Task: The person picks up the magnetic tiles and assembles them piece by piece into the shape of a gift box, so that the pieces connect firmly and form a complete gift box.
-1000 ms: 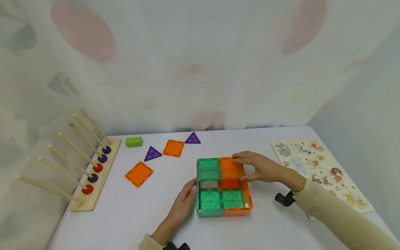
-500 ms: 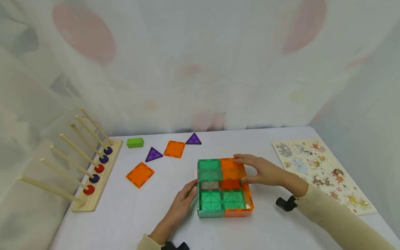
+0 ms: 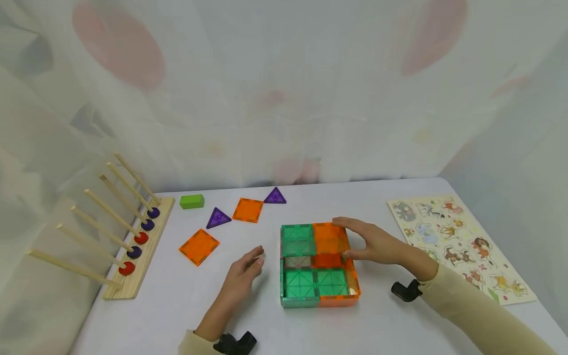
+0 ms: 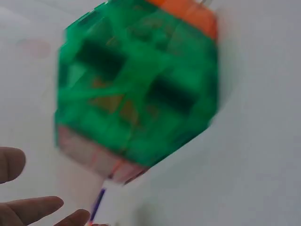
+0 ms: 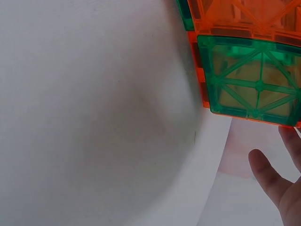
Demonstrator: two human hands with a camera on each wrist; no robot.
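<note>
A low box of see-through magnetic tiles [image 3: 300, 301], green and orange, stands right of the table's middle. Green and orange square tiles cover its rear part, while its front part is uncovered and shows green tiles inside. My right hand [image 3: 372, 241] is at the box's right rear corner, fingers at the back edge and thumb by the right side. In the right wrist view, a fingertip [image 5: 289, 136] reaches the box's edge and the thumb is spread away. My left hand [image 3: 241, 273] is left of the box, apart from it, fingers loosely extended and holding nothing.
Loose orange square tiles [image 3: 199, 247] and purple triangle tiles [image 3: 219, 218] lie left of and behind the box, near a green block [image 3: 192, 201]. A wooden peg rack [image 3: 148, 251] with red and blue discs stands far left. An animal puzzle board [image 3: 459, 246] lies at the right.
My left hand has drawn back from the box's left side, moving left, and no longer touches it. My right hand and the box have stayed nearly in place.
</note>
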